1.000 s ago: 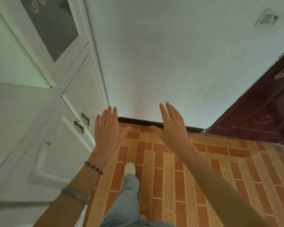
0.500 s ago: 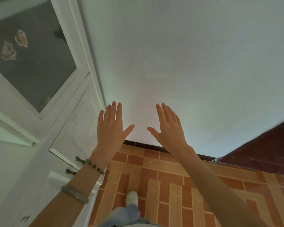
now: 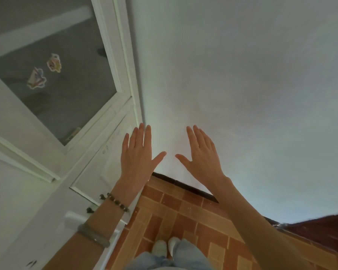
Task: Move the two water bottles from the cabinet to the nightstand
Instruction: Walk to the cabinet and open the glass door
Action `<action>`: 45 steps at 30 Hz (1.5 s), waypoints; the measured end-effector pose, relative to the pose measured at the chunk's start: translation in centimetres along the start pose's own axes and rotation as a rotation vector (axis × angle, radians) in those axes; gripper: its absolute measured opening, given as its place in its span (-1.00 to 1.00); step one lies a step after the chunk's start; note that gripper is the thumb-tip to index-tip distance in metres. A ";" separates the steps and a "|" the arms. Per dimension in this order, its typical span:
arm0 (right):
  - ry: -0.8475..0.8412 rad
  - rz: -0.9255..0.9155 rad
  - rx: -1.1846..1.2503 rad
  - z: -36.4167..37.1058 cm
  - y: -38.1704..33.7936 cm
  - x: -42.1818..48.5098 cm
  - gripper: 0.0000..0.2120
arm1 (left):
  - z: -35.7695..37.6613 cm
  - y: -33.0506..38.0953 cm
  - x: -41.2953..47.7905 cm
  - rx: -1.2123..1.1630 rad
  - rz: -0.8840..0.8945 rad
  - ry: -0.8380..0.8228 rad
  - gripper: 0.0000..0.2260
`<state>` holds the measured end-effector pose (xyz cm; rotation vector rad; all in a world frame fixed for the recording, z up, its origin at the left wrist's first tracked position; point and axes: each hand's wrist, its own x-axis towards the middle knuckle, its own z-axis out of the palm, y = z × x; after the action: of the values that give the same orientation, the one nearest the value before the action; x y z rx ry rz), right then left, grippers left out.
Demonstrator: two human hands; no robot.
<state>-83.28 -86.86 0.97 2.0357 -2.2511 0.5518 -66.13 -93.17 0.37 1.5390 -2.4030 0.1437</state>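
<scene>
A white cabinet (image 3: pixel 47 172) fills the left side, with a frosted glass door (image 3: pixel 66 75) above and panelled doors with small dark knobs (image 3: pixel 90 210) below. Its doors look closed. No water bottle and no nightstand is in view. My left hand (image 3: pixel 138 158) is held up flat, fingers spread, in front of the cabinet's right edge and holds nothing. My right hand (image 3: pixel 202 158) is raised beside it before the white wall, also flat and empty. A bead bracelet and a grey bangle sit on my left wrist.
A plain white wall (image 3: pixel 242 94) stands straight ahead, with a dark skirting board (image 3: pixel 183 185) at its foot. The floor (image 3: pixel 183 221) is orange-brown tile. A dark red wooden door (image 3: pixel 324 228) shows at the lower right. My feet (image 3: pixel 165 247) are close to the wall.
The view has tilted up and I have stepped closer to the wall; more of the glass door shows and less of the red door. Both hands stay raised and empty.
</scene>
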 end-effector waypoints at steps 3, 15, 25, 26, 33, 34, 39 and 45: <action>-0.008 -0.089 0.030 0.2 -0.3 1.9 -0.25 | -0.2 -0.8 0.0 0.077 -0.065 0.029 -0.23; 0.142 -0.541 0.282 -2.3 -8.9 9.7 -0.28 | -8.5 -4.6 -1.8 0.326 -0.389 0.269 -0.27; 0.317 -0.857 0.426 -10.4 -19.0 12.8 -0.25 | -21.1 -8.9 -3.7 0.639 -0.568 0.456 -0.27; 0.339 -0.874 0.434 -11.3 -19.9 13.1 -0.26 | -22.3 -9.2 -3.8 0.662 -0.585 0.478 -0.27; 0.543 -1.001 0.511 -18.1 -26.3 15.5 -0.24 | -30.5 -11.6 -4.8 0.820 -0.649 0.581 -0.28; 0.561 -1.020 0.519 -19.2 -27.2 15.8 -0.25 | -31.7 -12.1 -5.0 0.842 -0.645 0.592 -0.29; 0.722 -1.076 0.533 -25.1 -30.9 17.9 -0.34 | -35.6 -13.8 -5.3 0.936 -0.651 0.602 -0.30; 0.916 -1.160 0.343 -29.0 -33.8 20.0 -0.44 | -36.8 -14.7 -4.9 0.946 -0.666 0.565 -0.33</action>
<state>-58.62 -99.51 41.18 2.0876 -0.3769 1.3233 -44.23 -86.54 33.05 2.1550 -1.2944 1.4764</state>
